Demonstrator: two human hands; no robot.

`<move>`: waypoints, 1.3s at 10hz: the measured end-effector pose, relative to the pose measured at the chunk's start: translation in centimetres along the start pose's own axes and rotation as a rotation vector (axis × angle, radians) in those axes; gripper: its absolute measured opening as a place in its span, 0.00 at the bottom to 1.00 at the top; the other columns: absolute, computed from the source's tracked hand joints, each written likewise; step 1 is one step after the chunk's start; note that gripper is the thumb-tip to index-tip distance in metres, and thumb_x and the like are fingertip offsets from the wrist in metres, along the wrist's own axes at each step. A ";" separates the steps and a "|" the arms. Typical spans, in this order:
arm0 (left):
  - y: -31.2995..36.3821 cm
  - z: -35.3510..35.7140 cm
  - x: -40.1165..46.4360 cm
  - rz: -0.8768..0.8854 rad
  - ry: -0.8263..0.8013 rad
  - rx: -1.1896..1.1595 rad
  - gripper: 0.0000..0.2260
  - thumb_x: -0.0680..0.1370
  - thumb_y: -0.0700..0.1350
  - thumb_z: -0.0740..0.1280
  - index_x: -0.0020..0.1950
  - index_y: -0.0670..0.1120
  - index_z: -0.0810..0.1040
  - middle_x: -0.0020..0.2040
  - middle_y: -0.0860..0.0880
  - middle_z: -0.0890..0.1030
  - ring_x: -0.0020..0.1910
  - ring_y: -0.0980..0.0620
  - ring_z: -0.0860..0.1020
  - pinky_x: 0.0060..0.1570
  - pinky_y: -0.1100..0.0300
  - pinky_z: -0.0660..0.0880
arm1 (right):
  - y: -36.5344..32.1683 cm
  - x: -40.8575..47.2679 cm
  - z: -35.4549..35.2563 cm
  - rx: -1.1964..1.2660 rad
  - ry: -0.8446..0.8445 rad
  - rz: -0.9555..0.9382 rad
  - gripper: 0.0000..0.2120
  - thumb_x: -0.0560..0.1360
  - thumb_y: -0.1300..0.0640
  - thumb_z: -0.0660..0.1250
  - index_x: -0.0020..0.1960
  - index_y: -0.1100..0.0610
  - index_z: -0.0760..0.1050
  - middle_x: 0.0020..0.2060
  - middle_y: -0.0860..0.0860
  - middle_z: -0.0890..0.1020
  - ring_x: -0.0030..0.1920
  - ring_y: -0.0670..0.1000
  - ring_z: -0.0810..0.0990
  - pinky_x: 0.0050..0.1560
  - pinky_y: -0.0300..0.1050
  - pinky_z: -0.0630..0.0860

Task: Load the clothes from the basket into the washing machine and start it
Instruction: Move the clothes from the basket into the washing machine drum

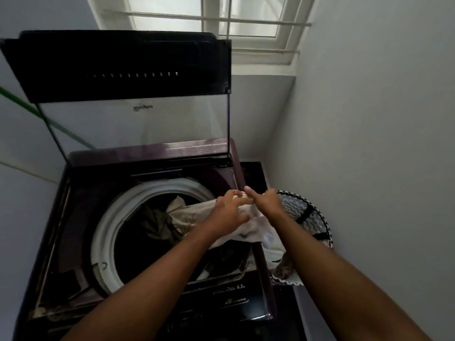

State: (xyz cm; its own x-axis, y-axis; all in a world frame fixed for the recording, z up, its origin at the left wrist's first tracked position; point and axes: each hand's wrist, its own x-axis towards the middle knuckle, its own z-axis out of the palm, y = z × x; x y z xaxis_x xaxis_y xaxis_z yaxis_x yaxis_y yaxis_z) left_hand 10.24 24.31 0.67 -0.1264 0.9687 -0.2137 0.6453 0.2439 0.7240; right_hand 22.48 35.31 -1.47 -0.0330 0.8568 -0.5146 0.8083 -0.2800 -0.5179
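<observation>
Head view: white garment (197,212), soft, light, limp; draped over washing machine (81,217) rim, trailing from basket (317,217). Left hand (229,212), right hand (268,203) fingers curled, bunching cloth; best gripped by gathered folds.

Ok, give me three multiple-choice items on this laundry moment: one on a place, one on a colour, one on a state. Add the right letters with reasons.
1. Where does the basket stand?
A. right of the washing machine
B. on its lid
C. left of it

2. What colour is the cloth that the hands hold?
A. red
B. white
C. black

3. How is the lid?
A. shut flat
B. raised upright
C. taken off

Key: 1 A, the patterned rim shows between the machine's right side and the wall. 2 B, the fabric under the left hand and right hand is pale white, reaching from the basket over the machine's edge toward the drum. 3 B, the lid stands up behind the open drum.
</observation>
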 end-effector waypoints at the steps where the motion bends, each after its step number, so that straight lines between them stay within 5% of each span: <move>1: 0.1 0.8 0.2 0.024 0.005 0.083 0.28 0.68 0.57 0.75 0.68 0.63 0.73 0.69 0.53 0.64 0.68 0.50 0.66 0.68 0.59 0.62 | 1.9 -0.2 -0.4 0.040 -0.232 0.187 0.41 0.69 0.25 0.56 0.63 0.58 0.78 0.61 0.56 0.80 0.60 0.58 0.77 0.63 0.51 0.71; 2: 0.1 0.9 0.1 0.013 0.010 0.120 0.33 0.66 0.57 0.77 0.70 0.60 0.71 0.69 0.52 0.62 0.65 0.47 0.66 0.64 0.61 0.61 | 1.9 -2.3 -0.8 0.286 -0.482 0.388 0.22 0.76 0.39 0.60 0.51 0.56 0.81 0.45 0.54 0.84 0.46 0.56 0.81 0.48 0.50 0.75; 3: 0.4 0.5 -0.2 0.004 0.005 0.111 0.37 0.66 0.56 0.78 0.73 0.59 0.68 0.70 0.53 0.61 0.65 0.47 0.65 0.64 0.58 0.65 | 1.5 -2.5 -0.5 0.365 -0.391 0.347 0.14 0.76 0.51 0.63 0.53 0.59 0.80 0.41 0.56 0.83 0.38 0.55 0.80 0.35 0.45 0.76; 4: 0.5 0.1 -0.1 -0.018 -0.019 0.105 0.40 0.67 0.58 0.77 0.75 0.60 0.63 0.71 0.51 0.61 0.66 0.45 0.65 0.66 0.54 0.67 | 1.8 0.0 0.3 0.331 -0.237 0.312 0.17 0.69 0.57 0.68 0.57 0.62 0.79 0.45 0.58 0.83 0.38 0.57 0.83 0.28 0.46 0.79; 5: 0.6 -0.5 0.1 -0.032 -0.060 0.079 0.42 0.66 0.64 0.76 0.76 0.62 0.61 0.69 0.50 0.63 0.67 0.45 0.66 0.69 0.50 0.67 | 1.2 1.3 -0.5 0.247 -0.119 0.279 0.23 0.64 0.50 0.61 0.54 0.60 0.79 0.48 0.58 0.83 0.47 0.61 0.83 0.43 0.58 0.82; 6: 1.3 -1.7 0.0 -0.014 -0.084 -0.013 0.44 0.64 0.67 0.76 0.75 0.65 0.59 0.64 0.51 0.66 0.65 0.49 0.69 0.67 0.51 0.69 | -4.2 -4.0 -3.8 0.281 -0.175 0.224 0.14 0.73 0.54 0.58 0.49 0.61 0.78 0.43 0.59 0.81 0.42 0.60 0.80 0.36 0.50 0.77; 7: 2.1 -3.1 -0.1 0.042 0.011 -0.138 0.42 0.64 0.64 0.77 0.74 0.64 0.64 0.59 0.52 0.73 0.59 0.53 0.73 0.61 0.55 0.73 | -7.9 -6.1 -5.1 0.288 -0.254 0.021 0.16 0.80 0.56 0.57 0.59 0.64 0.77 0.47 0.59 0.80 0.47 0.58 0.80 0.47 0.51 0.78; 8: 2.0 -5.3 -0.4 0.082 0.096 -0.329 0.33 0.63 0.58 0.80 0.66 0.59 0.75 0.55 0.58 0.80 0.55 0.59 0.78 0.56 0.60 0.76 | -10.3 -7.2 -5.4 0.463 -0.294 -0.042 0.14 0.79 0.57 0.54 0.56 0.62 0.75 0.41 0.52 0.76 0.46 0.54 0.76 0.53 0.50 0.75; 9: 1.2 -7.8 -1.2 0.065 0.118 -0.396 0.26 0.63 0.54 0.81 0.60 0.56 0.80 0.52 0.58 0.83 0.52 0.63 0.80 0.52 0.65 0.76 | -12.8 -9.1 -4.8 0.496 -0.357 -0.053 0.10 0.80 0.58 0.53 0.43 0.55 0.70 0.39 0.52 0.75 0.40 0.51 0.75 0.50 0.49 0.74; 10: 0.5 -9.8 -2.5 0.061 0.167 -0.432 0.23 0.65 0.47 0.81 0.58 0.53 0.81 0.49 0.58 0.84 0.48 0.66 0.80 0.46 0.72 0.73 | -14.4 -9.2 -3.0 0.497 -0.373 -0.077 0.10 0.79 0.59 0.54 0.53 0.59 0.72 0.43 0.56 0.78 0.41 0.55 0.79 0.43 0.47 0.78; 11: -0.8 -11.1 -3.7 0.014 0.229 -0.485 0.24 0.65 0.45 0.82 0.59 0.53 0.81 0.50 0.56 0.85 0.50 0.62 0.82 0.50 0.67 0.77 | -16.4 -10.4 -1.5 0.432 -0.335 -0.058 0.11 0.77 0.62 0.55 0.47 0.64 0.75 0.45 0.62 0.81 0.50 0.63 0.81 0.53 0.55 0.78; 12: -1.9 -12.6 -5.3 -0.052 0.271 -0.542 0.24 0.63 0.44 0.83 0.56 0.55 0.81 0.47 0.57 0.85 0.47 0.62 0.83 0.48 0.65 0.78 | -17.8 -11.3 0.4 0.395 -0.329 -0.130 0.12 0.76 0.63 0.57 0.38 0.62 0.75 0.37 0.60 0.80 0.44 0.61 0.80 0.49 0.54 0.78; 13: -3.2 -13.9 -7.1 -0.083 0.324 -0.597 0.28 0.63 0.39 0.82 0.60 0.52 0.81 0.48 0.55 0.85 0.48 0.61 0.83 0.47 0.66 0.79 | -18.5 -12.0 3.2 0.416 -0.315 -0.191 0.10 0.74 0.61 0.60 0.39 0.60 0.78 0.43 0.62 0.84 0.47 0.62 0.83 0.51 0.56 0.79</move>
State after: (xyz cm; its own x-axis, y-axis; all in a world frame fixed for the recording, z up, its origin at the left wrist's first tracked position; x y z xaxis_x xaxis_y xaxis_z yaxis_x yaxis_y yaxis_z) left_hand -1.40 17.31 8.95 -0.4365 0.8880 -0.1444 0.1096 0.2118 0.9712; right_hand 6.02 28.86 12.08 -0.3820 0.7558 -0.5318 0.4728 -0.3346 -0.8152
